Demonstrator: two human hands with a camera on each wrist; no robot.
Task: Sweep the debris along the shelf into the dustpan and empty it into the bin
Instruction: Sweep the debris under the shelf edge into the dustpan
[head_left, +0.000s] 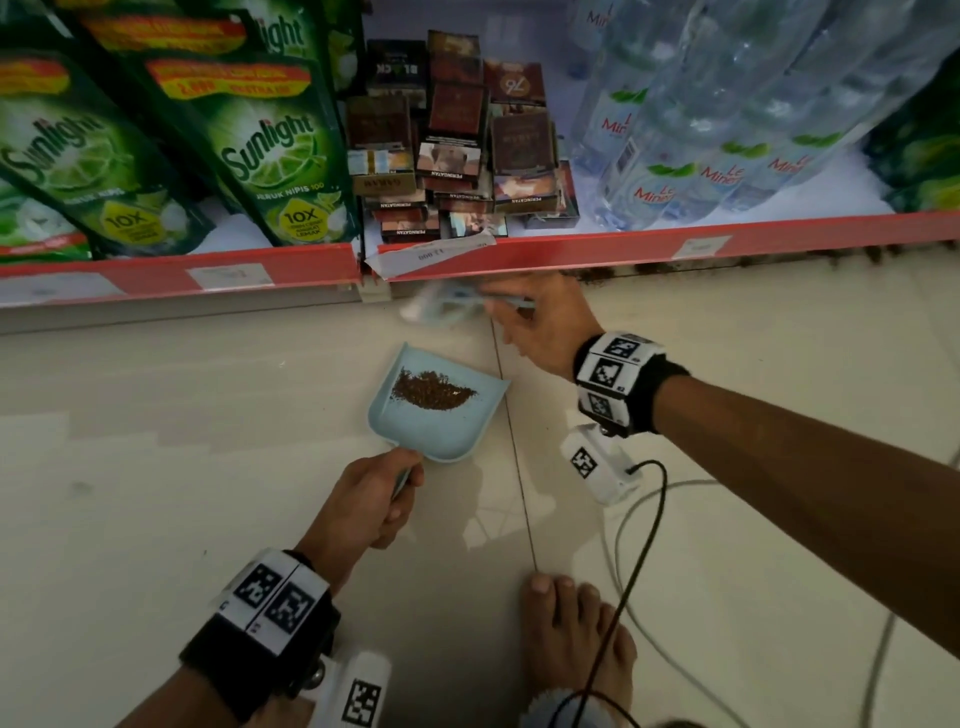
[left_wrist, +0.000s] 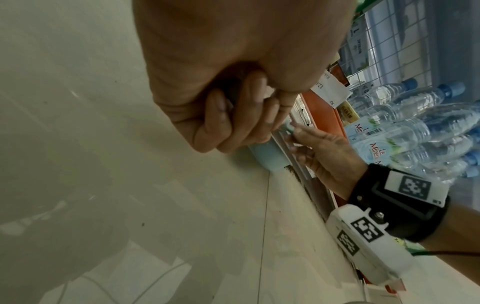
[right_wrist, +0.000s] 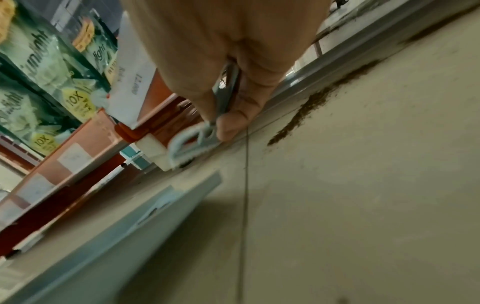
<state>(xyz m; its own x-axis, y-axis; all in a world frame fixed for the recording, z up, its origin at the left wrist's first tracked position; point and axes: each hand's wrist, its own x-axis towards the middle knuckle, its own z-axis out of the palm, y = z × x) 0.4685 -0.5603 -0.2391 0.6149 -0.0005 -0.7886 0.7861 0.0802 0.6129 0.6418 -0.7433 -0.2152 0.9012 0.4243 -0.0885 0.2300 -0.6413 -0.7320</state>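
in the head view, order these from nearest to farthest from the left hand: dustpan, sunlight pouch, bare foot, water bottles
1. dustpan: its handle is held by the left hand, the pan just ahead of it.
2. bare foot: on the floor, to the hand's right and closer to the person.
3. sunlight pouch: on the shelf, ahead.
4. water bottles: on the shelf, far right.

Dustpan (head_left: 439, 410) sat on the floor (head_left: 208, 415) in front of the shelf (head_left: 571, 249), debris (head_left: 428, 388) in it, brush (head_left: 452, 306) just behind.
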